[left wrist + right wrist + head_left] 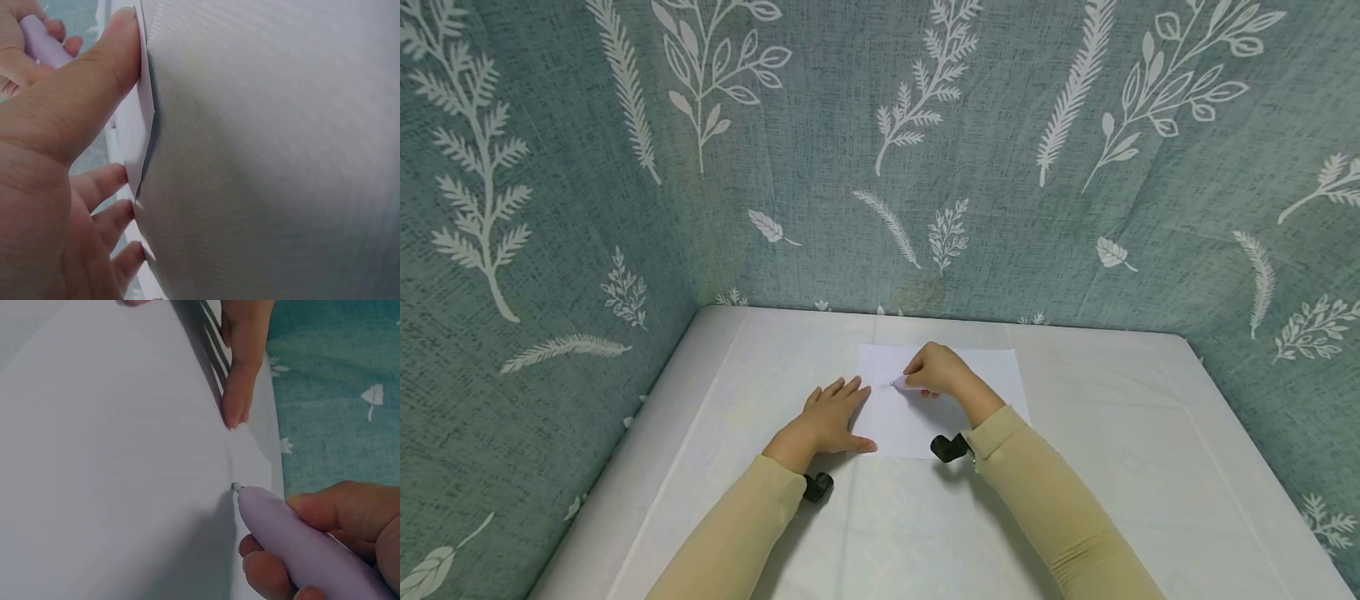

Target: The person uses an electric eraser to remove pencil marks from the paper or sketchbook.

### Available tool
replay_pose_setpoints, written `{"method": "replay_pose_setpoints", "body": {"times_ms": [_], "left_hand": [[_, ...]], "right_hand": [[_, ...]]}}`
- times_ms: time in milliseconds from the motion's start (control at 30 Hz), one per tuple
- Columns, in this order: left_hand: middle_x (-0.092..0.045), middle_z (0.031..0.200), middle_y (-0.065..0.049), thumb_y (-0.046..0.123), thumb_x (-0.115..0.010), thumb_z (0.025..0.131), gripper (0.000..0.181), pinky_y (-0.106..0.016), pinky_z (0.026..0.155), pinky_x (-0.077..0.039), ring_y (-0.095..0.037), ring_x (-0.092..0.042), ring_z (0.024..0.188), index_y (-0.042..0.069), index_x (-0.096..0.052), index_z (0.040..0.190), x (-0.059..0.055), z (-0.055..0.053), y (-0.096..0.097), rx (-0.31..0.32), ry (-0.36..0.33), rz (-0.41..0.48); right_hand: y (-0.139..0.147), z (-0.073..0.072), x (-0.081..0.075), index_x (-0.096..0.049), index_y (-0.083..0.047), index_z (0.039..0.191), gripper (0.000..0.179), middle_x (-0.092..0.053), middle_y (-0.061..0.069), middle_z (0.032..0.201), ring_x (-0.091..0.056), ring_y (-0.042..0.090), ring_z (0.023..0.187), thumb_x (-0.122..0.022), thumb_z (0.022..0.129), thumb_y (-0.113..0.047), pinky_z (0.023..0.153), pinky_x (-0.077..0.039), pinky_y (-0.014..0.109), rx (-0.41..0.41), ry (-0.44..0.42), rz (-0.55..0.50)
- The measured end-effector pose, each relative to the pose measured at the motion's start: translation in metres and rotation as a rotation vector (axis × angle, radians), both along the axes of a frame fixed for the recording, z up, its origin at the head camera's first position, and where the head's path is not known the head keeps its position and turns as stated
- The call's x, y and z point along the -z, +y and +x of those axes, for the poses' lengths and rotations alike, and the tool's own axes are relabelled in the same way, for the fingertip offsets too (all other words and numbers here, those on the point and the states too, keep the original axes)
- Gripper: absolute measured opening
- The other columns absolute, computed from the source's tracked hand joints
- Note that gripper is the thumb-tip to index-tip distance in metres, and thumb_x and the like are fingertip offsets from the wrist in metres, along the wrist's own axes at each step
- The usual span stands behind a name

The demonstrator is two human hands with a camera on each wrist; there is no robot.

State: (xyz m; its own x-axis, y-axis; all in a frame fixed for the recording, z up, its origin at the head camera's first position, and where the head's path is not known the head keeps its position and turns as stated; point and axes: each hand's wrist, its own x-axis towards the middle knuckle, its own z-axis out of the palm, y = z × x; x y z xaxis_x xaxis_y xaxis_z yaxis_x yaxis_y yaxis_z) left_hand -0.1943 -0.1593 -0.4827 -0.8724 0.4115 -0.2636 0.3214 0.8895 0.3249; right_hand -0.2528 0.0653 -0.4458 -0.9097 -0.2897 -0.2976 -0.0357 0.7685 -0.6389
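Observation:
A sheet of white paper [898,433] lies on the white-covered table. My right hand [942,371] grips a thick lilac pen-shaped tool [294,537] between thumb and fingers. The tool's small grey tip is at the paper, beside a faint grey line in the right wrist view. My left hand [829,421] rests at the sheet's left edge with fingers spread, the thumb [94,90] lying on its near corner. That edge lifts slightly in the left wrist view.
The white cloth-covered table [1097,467] extends around the sheet. Behind and at both sides hangs green fabric [820,200] with white leaf prints. A black wrist device [950,448] sits under the right sleeve, and another [818,487] under the left.

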Motion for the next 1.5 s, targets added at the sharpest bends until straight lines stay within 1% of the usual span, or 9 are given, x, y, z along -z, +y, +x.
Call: {"method": "replay_pose_setpoints", "body": {"times_ms": [133, 200, 367, 433, 700, 900, 1133, 1367, 1500], "left_hand": [[-0.019, 0.166, -0.008, 0.061, -0.077, 0.079, 0.102, -0.059, 0.119, -0.011, -0.034, -0.012, 0.153, 0.016, -0.032, 0.159, 0.0003, -0.001, -0.0001, -0.002, 0.002, -0.003], [-0.019, 0.166, -0.008, 0.061, -0.077, 0.079, 0.102, -0.059, 0.119, -0.011, -0.034, -0.012, 0.153, 0.016, -0.032, 0.158, 0.0004, -0.0016, -0.0001, -0.003, 0.003, -0.003], [-0.019, 0.166, -0.008, 0.06, -0.077, 0.078, 0.102, -0.059, 0.119, -0.011, -0.035, -0.012, 0.153, 0.016, -0.032, 0.159, 0.0003, -0.0029, -0.0006, -0.002, -0.001, -0.002], [-0.019, 0.166, -0.008, 0.06, -0.077, 0.078, 0.102, -0.059, 0.119, -0.011, -0.035, -0.013, 0.153, 0.016, -0.032, 0.159, 0.0002, -0.0032, -0.0009, -0.001, -0.003, -0.002], [-0.018, 0.166, -0.008, 0.061, -0.077, 0.079, 0.102, -0.06, 0.119, -0.011, -0.035, -0.012, 0.153, 0.016, -0.031, 0.159, -0.0008, -0.0042, -0.0022, 0.004, -0.004, 0.0], [-0.019, 0.166, -0.008, 0.06, -0.077, 0.079, 0.102, -0.06, 0.119, -0.011, -0.035, -0.012, 0.152, 0.015, -0.033, 0.158, -0.0011, -0.0043, -0.0024, 0.006, -0.014, 0.015], [-0.019, 0.166, -0.008, 0.06, -0.077, 0.079, 0.102, -0.06, 0.119, -0.011, -0.035, -0.013, 0.152, 0.015, -0.032, 0.158, -0.0001, -0.0051, -0.0025, 0.007, -0.008, 0.007], [-0.019, 0.166, -0.008, 0.06, -0.077, 0.079, 0.102, -0.06, 0.119, -0.011, -0.035, -0.013, 0.152, 0.015, -0.032, 0.158, -0.0003, -0.0063, -0.0028, 0.006, -0.012, 0.012], [-0.019, 0.166, -0.008, 0.06, -0.077, 0.079, 0.101, -0.06, 0.119, -0.011, -0.035, -0.013, 0.152, 0.016, -0.032, 0.158, -0.0012, -0.0067, -0.0025, 0.006, -0.011, 0.006]], "right_hand": [[-0.0002, -0.0005, 0.0006, -0.08, -0.008, 0.1, 0.014, -0.073, 0.004, 0.078, -0.066, 0.018, 0.061, -0.076, 0.089, -0.017, 0.054, -0.055, 0.03, -0.038, -0.007, 0.003], [-0.0002, -0.0008, 0.0003, -0.08, -0.008, 0.099, 0.014, -0.073, 0.004, 0.078, -0.067, 0.018, 0.061, -0.076, 0.089, -0.017, 0.054, -0.055, 0.031, -0.042, -0.01, 0.007], [-0.0007, -0.0018, -0.0001, -0.079, -0.007, 0.101, 0.015, -0.073, 0.005, 0.079, -0.066, 0.018, 0.061, -0.076, 0.09, -0.018, 0.055, -0.055, 0.031, 0.004, -0.009, 0.007], [-0.0013, -0.0022, 0.0001, -0.079, -0.007, 0.102, 0.017, -0.073, 0.006, 0.08, -0.065, 0.018, 0.062, -0.076, 0.09, -0.019, 0.055, -0.055, 0.03, 0.008, -0.006, 0.007], [-0.0034, -0.0027, -0.0002, -0.08, -0.008, 0.099, 0.014, -0.073, 0.006, 0.077, -0.066, 0.018, 0.061, -0.076, 0.09, -0.018, 0.055, -0.055, 0.03, -0.05, -0.011, 0.019], [-0.0032, -0.004, 0.0014, -0.079, -0.007, 0.101, 0.016, -0.073, 0.006, 0.076, -0.066, 0.018, 0.061, -0.076, 0.09, -0.019, 0.054, -0.054, 0.03, -0.007, 0.003, 0.001], [-0.0046, -0.0035, -0.0003, -0.08, -0.007, 0.099, 0.014, -0.073, 0.005, 0.075, -0.066, 0.018, 0.06, -0.075, 0.089, -0.017, 0.055, -0.055, 0.031, -0.058, -0.01, 0.013], [-0.0059, -0.0042, 0.0, -0.079, -0.006, 0.101, 0.017, -0.073, 0.006, 0.077, -0.065, 0.018, 0.06, -0.076, 0.09, -0.019, 0.054, -0.054, 0.029, -0.002, 0.002, 0.015], [-0.0068, -0.004, 0.0006, -0.08, -0.007, 0.098, 0.015, -0.073, 0.006, 0.075, -0.066, 0.018, 0.06, -0.077, 0.089, -0.019, 0.053, -0.054, 0.029, -0.023, 0.009, 0.01]]}}
